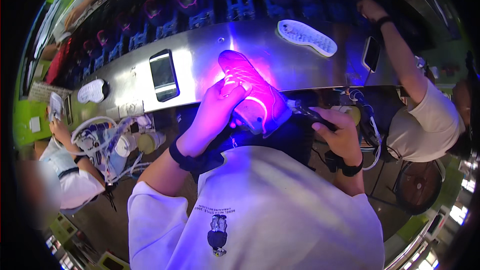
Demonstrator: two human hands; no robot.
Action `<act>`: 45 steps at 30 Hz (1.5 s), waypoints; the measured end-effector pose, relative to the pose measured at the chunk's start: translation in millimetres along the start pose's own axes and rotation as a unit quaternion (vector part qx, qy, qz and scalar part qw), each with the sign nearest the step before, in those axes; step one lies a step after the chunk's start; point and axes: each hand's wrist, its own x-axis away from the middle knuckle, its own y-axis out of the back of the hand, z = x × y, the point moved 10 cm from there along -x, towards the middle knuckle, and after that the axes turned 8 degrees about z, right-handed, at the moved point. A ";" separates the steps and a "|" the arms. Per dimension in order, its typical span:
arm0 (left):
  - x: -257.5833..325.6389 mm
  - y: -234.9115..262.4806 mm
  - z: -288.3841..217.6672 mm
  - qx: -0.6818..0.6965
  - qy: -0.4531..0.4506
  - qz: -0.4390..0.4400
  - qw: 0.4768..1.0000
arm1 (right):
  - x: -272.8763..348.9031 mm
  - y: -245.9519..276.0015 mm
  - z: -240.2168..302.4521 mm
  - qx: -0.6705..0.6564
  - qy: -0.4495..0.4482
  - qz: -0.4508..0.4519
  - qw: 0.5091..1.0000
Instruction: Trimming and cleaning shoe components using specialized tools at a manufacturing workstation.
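Observation:
A lace-up shoe upper [257, 90], glowing pink under violet light, is tilted at the near edge of the metal bench, its toe pointing away from me. My left hand [212, 112] grips it from the left, fingers closed on its collar and lacing. In my right hand [341, 132] is a dark-handled brush [316, 115], whose pale tip meets the heel's lower edge or comes close to it. Fingers of that hand are wrapped round the handle. Any sole on the shoe is hidden from this side.
A white shoe sole [307, 37] lies farther back on the metal bench [200, 65]. Phones rest at left [164, 76] and right [370, 54]. Beyond runs a dark conveyor [220, 12] carrying shoe parts. Co-workers sit either side; one arm [400, 55] reaches over at right. Hoses and pots [150, 142] stand left.

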 end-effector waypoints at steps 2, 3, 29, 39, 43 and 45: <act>1.2 0.6 7.8 0.010 0.002 -0.011 1.000 | -4.4 5.9 7.8 0.049 0.009 -0.012 0.999; 1.0 0.6 10.8 0.021 0.011 -0.014 1.000 | -8.0 11.9 11.9 0.050 0.020 -0.024 0.998; 35.2 18.2 47.5 0.451 0.084 0.049 0.887 | -69.1 0.5 102.5 0.150 0.090 -0.006 0.985; 50.6 -10.0 54.2 0.642 0.192 0.130 0.731 | -93.1 -19.3 94.3 0.112 0.109 0.009 0.988; 53.4 -28.6 44.6 0.681 0.200 0.157 0.687 | -89.1 -20.8 84.0 0.132 0.134 -0.019 0.982; 53.7 -35.0 40.8 0.681 0.207 0.164 0.683 | -85.8 -19.7 79.9 0.112 0.131 -0.037 0.984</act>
